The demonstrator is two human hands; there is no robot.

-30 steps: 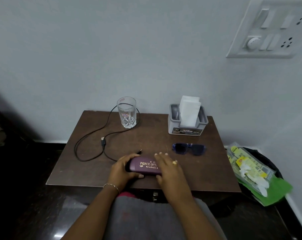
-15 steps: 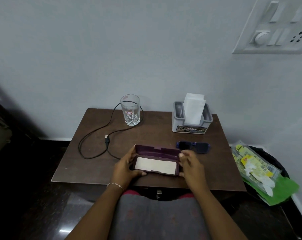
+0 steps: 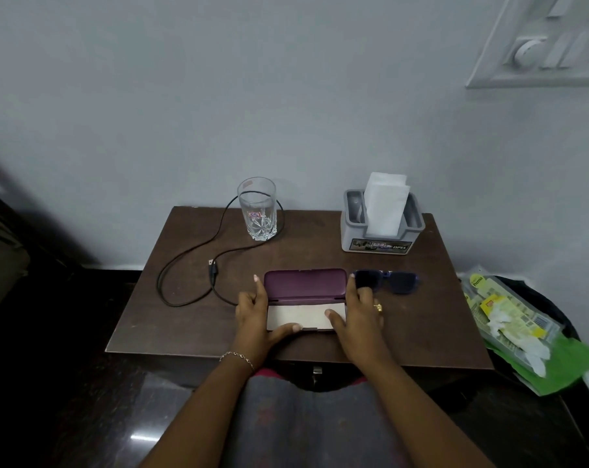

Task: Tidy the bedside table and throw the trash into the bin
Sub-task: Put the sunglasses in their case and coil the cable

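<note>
A purple glasses case (image 3: pixel 304 285) lies open at the front middle of the brown bedside table (image 3: pixel 421 325), lid tilted back, cream lining showing in its base. My left hand (image 3: pixel 254 319) grips the case's left end, thumb along the front edge. My right hand (image 3: pixel 360 315) holds the right end, thumb on the lining, its fingertips against the left lens of the dark blue sunglasses (image 3: pixel 401 282) lying just right of the case. A black bin (image 3: pixel 536 292) stands on the floor right of the table, with wrappers and tissue (image 3: pixel 509 315) on a green bag in it.
A clear glass (image 3: pixel 257 211) stands at the back left, with a black USB cable (image 3: pixel 185 261) looping behind it and across the table's left half. A grey tissue holder (image 3: pixel 381 243) sits at the back right. A switch panel (image 3: pixel 539 52) is on the wall.
The case was closed under both hands a second ago. It now lies open with the lid pushed fully back, and my right fingers have come up against the sunglasses.
</note>
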